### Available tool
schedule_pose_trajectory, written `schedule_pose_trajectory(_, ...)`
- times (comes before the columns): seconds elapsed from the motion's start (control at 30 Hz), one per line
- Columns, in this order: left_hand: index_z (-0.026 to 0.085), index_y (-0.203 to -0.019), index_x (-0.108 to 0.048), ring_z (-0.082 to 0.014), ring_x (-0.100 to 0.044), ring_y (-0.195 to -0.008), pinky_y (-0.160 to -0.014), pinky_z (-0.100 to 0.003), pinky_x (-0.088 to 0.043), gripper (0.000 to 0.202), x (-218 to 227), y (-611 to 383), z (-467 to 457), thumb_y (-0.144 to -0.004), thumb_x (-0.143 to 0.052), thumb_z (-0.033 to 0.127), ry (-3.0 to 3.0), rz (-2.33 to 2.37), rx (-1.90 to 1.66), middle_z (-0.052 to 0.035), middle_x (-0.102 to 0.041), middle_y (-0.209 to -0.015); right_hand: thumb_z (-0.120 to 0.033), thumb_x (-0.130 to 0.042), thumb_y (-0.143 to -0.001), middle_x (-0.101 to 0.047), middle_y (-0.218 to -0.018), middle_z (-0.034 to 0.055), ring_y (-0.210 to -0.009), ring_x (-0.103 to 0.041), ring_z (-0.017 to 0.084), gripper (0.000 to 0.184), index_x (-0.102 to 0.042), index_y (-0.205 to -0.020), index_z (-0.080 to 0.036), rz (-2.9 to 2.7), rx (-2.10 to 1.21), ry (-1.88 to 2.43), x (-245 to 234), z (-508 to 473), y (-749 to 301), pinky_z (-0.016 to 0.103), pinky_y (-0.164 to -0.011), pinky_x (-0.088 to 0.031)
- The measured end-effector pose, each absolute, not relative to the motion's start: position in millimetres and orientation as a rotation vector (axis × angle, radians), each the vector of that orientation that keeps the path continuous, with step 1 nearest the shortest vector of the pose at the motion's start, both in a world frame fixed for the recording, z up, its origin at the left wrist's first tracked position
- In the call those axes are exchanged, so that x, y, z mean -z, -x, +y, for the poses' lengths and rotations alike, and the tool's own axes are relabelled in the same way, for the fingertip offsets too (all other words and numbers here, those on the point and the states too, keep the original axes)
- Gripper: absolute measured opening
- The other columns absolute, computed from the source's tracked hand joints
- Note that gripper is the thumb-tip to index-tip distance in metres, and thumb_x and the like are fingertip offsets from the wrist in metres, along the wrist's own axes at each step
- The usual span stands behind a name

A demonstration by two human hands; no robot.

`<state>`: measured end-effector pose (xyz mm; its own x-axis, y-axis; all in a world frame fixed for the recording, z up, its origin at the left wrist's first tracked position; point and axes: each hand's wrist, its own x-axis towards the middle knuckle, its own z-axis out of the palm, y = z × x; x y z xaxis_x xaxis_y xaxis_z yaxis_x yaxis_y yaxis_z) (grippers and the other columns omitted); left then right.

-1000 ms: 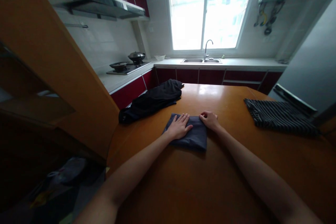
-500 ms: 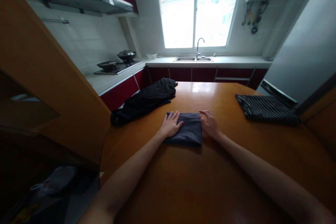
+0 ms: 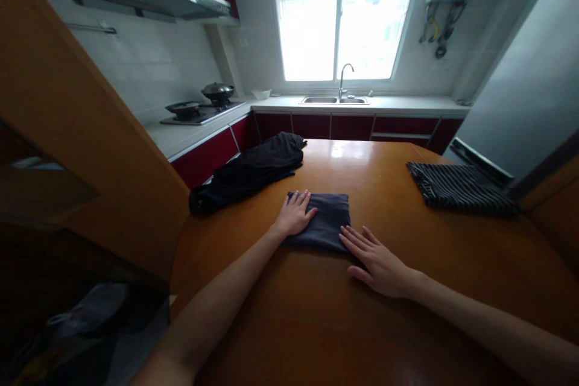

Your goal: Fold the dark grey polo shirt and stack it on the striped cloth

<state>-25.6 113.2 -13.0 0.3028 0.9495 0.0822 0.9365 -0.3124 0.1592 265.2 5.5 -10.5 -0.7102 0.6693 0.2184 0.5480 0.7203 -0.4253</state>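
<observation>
A dark grey-blue garment (image 3: 326,217), folded into a flat rectangle, lies on the wooden table (image 3: 289,301) in front of me. My left hand (image 3: 294,214) rests flat on its left part, fingers slightly spread. At the near right corner of the cloth is my right hand (image 3: 377,261), palm down with fingers stretched out. Its fingertips overlap that corner, while the thumb stands apart toward me. What kind of garment it is cannot be made out from the folded shape.
Dark, loosely heaped clothing (image 3: 253,169) lies at the table's left edge. A striped black-and-grey folded cloth (image 3: 461,189) sits at the right. Beyond are a counter with a sink (image 3: 335,100) and a stove with a lidded pan (image 3: 218,92). A fridge (image 3: 525,72) stands right.
My right hand has moved from the far right edge of the folded garment toward me, to its near right corner, and its fingers have straightened. My left hand stays in place.
</observation>
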Motion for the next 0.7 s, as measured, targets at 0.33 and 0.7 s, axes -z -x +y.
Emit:
schedule_pose_trajectory(0.33,0.022,-0.157,-0.030,-0.0319,-0.019,-0.152,-0.121,-0.053,-0.017,0.066,11,25,115,-0.101,-0.029,0.058,-2.502,1.815,-0.228,-0.0065,-0.026,-0.164,-0.048,-0.036,-0.102,-0.031,-0.161,0.0143,-0.151,-0.022,0.027,0.061,-0.039,-0.153,-0.014,-2.307,-0.332,1.187,7,112,-198,0.050,-0.122,-0.021)
schedule_pose_trajectory(0.7,0.023,-0.157,-0.032,-0.0319,-0.018,-0.152,-0.121,-0.054,-0.015,0.067,9,26,117,-0.100,-0.029,0.059,-2.479,1.802,-0.232,-0.0055,-0.026,-0.164,-0.043,-0.027,-0.104,-0.043,-0.156,0.0089,-0.148,-0.030,0.024,0.052,-0.053,-0.144,-0.021,-2.303,-0.353,1.345,31,160,-249,0.050,-0.121,-0.022)
